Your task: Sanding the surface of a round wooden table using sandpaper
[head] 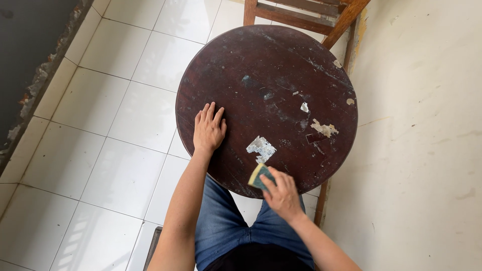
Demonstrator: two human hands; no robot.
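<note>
Head view: round dark-brown bench [261, 65] filling the centre of the frame, its top scratched and patched with flaking pale paint [261, 148]. Left hand [208, 129] lying flat on the bench's left part, grip spread, fingers pointing up-frame, holding nothing. Right hand [282, 193] at the lower edge of the bench, grip pinching a yellow-and-green sponge [258, 175], pressed against the rim just below the paint patch. Blue jeans [226, 226] at bottom centre. White tiled floor [100, 125] at left, cream wall [427, 150] at right, wooden chair [311, 15] at top.
</note>
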